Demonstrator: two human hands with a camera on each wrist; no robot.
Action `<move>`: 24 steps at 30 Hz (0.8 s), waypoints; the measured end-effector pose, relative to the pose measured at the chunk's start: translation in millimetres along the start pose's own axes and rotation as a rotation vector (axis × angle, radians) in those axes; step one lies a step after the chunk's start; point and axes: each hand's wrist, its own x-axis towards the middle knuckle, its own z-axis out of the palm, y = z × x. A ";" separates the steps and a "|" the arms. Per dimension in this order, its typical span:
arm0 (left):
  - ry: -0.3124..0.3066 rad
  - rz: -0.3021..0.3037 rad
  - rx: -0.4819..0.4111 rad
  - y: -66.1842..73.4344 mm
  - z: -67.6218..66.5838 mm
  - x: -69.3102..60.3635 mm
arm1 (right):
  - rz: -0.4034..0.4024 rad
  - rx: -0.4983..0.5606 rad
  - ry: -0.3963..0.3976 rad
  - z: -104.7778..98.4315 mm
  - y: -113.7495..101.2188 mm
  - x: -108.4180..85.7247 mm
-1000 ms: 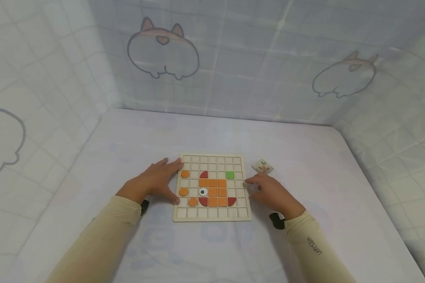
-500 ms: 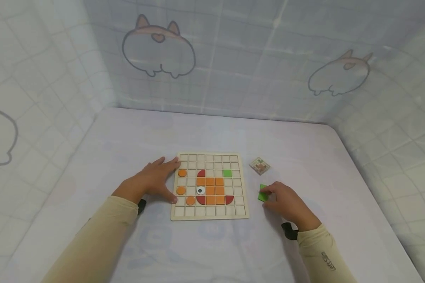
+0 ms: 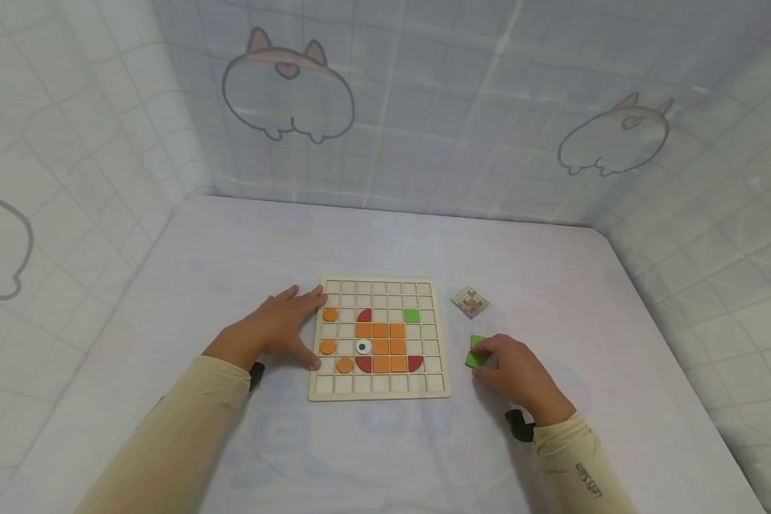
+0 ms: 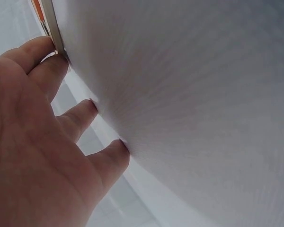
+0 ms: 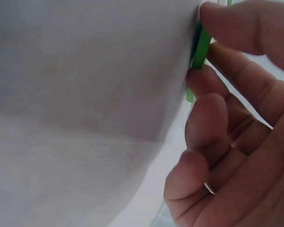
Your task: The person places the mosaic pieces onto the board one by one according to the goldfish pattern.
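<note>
A square wooden grid board (image 3: 380, 392) lies flat on the table. On it sit orange square tiles (image 3: 381, 346), red quarter-round tiles (image 3: 364, 364), orange discs (image 3: 328, 347), an eye disc (image 3: 363, 347) and one green square (image 3: 412, 315). My left hand (image 3: 276, 321) rests at the board's left edge, fingers spread, thumb and index touching the rim. Right of the board, my right hand (image 3: 517, 368) pinches green tiles (image 5: 201, 49) between thumb and fingers, low over the table. They look like two pieces, but the fingers hide part of them.
A small patterned card (image 3: 470, 302) lies on the table beyond my right hand, turned at an angle. The white table (image 3: 385, 243) is enclosed by grid-patterned curtains (image 3: 437, 107) with animal drawings at the back and sides.
My right hand has moved from the board's right edge further right and nearer me. The green tiles have come into view in its fingers. My left hand stays at the board.
</note>
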 end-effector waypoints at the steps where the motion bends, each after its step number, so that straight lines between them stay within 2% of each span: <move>1: -0.001 -0.001 -0.001 0.4 -0.1 -0.2 | -0.012 -0.004 0.003 -1.4 -0.5 0.7; 8: 0.007 0.004 -0.001 0.5 0.7 -1.0 | -0.053 -0.002 0.019 -7.4 -11.7 20.6; 17: 0.008 -0.019 -0.016 -1.7 3.0 -1.3 | -0.121 -0.053 -0.016 -1.5 -37.6 66.4; 24: 0.011 -0.006 0.002 1.2 0.7 -2.1 | -0.130 -0.063 -0.051 -0.5 -49.6 86.6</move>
